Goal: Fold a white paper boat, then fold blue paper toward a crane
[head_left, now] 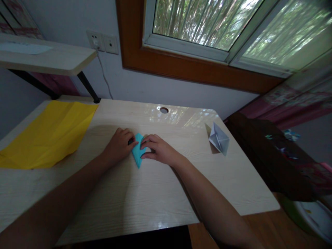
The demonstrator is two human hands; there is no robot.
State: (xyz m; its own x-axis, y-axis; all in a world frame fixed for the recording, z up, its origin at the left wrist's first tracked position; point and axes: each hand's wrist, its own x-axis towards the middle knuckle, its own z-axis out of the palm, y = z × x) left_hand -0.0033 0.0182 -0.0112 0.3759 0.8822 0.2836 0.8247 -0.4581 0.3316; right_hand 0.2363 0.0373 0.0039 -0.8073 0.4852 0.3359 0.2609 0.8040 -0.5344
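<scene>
A small light-blue piece of folded paper (138,157), shaped like a narrow kite with its point toward me, lies on the table (166,186). My left hand (119,142) is at its left edge, the thumb on the paper and the other fingers curled beside it. From the right, my right hand (161,150) has its fingers bent over the paper, with the thumb at the right edge. Both hands are closed on the paper and hide parts of its upper sides.
A large yellow sheet (52,135) lies at the left. A folded grey-white paper shape (218,138) stands near the table's right edge. A raised shelf (64,62) is at the back left, a round cable hole (164,110) at the back edge, and a window (207,24) above.
</scene>
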